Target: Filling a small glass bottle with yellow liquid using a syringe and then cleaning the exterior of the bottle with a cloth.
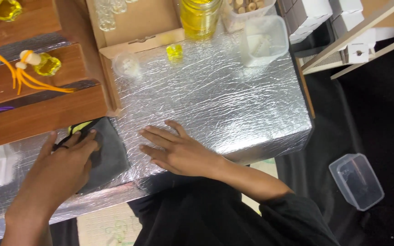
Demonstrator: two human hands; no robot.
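My left hand (64, 166) lies flat on a dark cloth (108, 155) with a yellow-green patch near its top, at the near left of a foil-covered table (215, 100). A ring sits on one finger. My right hand (174, 148) rests palm down on the bare foil just right of the cloth, fingers spread and pointing left, holding nothing. Farther back stand a small yellow glass bottle (174, 51) and a small clear bottle (126, 65).
A wooden stepped rack (42, 111) at the left holds a yellow bottle with a wooden cap (42, 63) and orange cords. Behind are a cardboard box (137, 27), a jar of yellow liquid (200, 17), clear plastic tubs (263, 38), white boxes (315, 13). A plastic container (356, 181) lies on the dark floor.
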